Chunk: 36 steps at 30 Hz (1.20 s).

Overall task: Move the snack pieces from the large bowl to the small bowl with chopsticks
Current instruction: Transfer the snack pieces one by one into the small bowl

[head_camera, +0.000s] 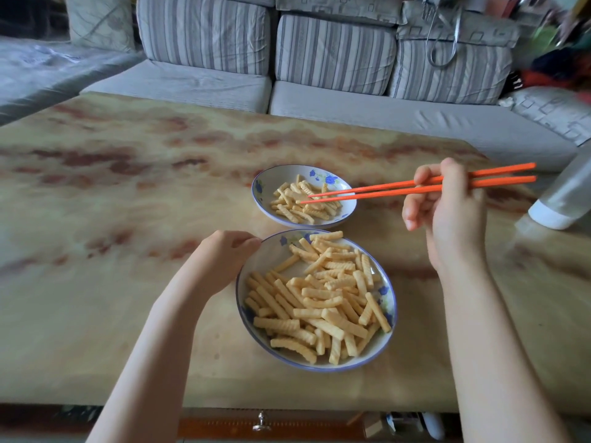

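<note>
The right hand [447,212] grips a pair of orange chopsticks [415,187] between thumb and curled fingers, holding them near their far-right ends. The two sticks run leftward, nearly level, and their tips sit slightly apart over the small bowl [265,183], just above or touching the ridged snack pieces [303,203] heaped there; whether a piece is pinched between the tips cannot be told. The left hand [224,254] has its fingers curled closed against the far-left rim of the large bowl [252,260], thumb resting on the edge. That bowl stands near the viewer, white with a blue rim and blue flowers, and holds a thick pile of pale yellow crinkle-cut sticks [319,302]. The small bowl of the same pattern sits just beyond it, the two rims close together. Both rest on a marbled table [128,219]. At the far right of the table a clear bottle [563,199] leans. A striped grey sofa [319,75] lies behind.
</note>
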Tool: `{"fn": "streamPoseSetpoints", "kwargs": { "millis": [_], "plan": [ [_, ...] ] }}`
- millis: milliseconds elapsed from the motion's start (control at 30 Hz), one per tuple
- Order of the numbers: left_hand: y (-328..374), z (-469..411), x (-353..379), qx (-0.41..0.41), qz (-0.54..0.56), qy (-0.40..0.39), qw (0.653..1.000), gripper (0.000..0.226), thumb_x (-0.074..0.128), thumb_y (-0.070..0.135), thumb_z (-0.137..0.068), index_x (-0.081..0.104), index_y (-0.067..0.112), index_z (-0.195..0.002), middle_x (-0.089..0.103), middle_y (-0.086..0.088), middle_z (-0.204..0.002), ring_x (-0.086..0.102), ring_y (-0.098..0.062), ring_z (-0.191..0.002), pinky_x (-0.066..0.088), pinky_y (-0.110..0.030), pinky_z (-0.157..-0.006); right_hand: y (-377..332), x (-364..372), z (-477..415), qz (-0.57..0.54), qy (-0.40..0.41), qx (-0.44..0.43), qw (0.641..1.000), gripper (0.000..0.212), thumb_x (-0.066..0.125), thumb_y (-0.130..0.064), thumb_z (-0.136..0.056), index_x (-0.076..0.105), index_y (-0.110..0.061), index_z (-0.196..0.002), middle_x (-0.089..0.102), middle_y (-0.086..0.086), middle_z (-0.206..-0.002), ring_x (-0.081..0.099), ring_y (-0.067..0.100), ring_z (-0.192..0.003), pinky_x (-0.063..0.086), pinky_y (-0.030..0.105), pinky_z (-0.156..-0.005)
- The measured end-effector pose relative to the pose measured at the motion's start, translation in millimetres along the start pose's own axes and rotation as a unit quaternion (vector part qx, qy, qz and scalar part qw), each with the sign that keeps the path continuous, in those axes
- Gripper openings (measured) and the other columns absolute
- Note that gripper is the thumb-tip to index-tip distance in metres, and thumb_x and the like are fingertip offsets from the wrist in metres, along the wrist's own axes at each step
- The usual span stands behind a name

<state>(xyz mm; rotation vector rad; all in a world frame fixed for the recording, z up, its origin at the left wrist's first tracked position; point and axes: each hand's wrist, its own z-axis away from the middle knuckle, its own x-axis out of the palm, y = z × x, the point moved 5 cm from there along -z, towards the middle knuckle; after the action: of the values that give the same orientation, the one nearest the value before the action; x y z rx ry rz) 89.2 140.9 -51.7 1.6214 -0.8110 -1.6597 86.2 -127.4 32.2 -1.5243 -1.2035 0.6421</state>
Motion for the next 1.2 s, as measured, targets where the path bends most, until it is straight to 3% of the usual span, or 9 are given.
{"fn": "streamPoseSetpoints", "kwargs": {
  "millis": [233,600,1200],
  "plan": [
    [1,-1,0,-0.003,0.002,-0.005,1.0,0.022,0.052,0.025,-0.092,0.073,0.016,-0.09,0.07,-0.012,-0.088,0.056,-0.024,-0.076,0.051,-0.037,-0.079,23,11,1,0.017,0.047,0.007,0.999,0.039,0.031,-0.018,-0.101,0.049,-0.011,-0.067,0.047,0.001,-0.037,0.042,0.017,-0.032,0.032,0.022,-0.037],
    [3,1,-1,-0.008,-0.005,-0.015,1.0,0.022,0.051,0.026,-0.092,0.073,0.02,-0.09,0.071,-0.008,-0.088,0.064,-0.029,-0.089,0.052,-0.037,-0.081,45,40,-1,0.048,-0.021,-0.03,0.998,0.04,0.028,-0.023,-0.106,0.051,-0.013,-0.075,0.057,0.003,-0.046,0.049,0.018,-0.039,0.035,0.022,-0.044],
    [3,4,-2,-0.006,-0.002,-0.01,1.0,0.023,0.051,0.024,-0.092,0.072,0.016,-0.091,0.07,-0.012,-0.089,0.057,-0.024,-0.076,0.051,-0.035,-0.078,-17,-16,-3,0.075,-0.025,-0.029,0.996,0.043,0.031,-0.021,-0.101,0.053,-0.012,-0.065,0.043,0.0,-0.033,0.034,0.016,-0.029,0.023,0.016,-0.035]
  ]
}}
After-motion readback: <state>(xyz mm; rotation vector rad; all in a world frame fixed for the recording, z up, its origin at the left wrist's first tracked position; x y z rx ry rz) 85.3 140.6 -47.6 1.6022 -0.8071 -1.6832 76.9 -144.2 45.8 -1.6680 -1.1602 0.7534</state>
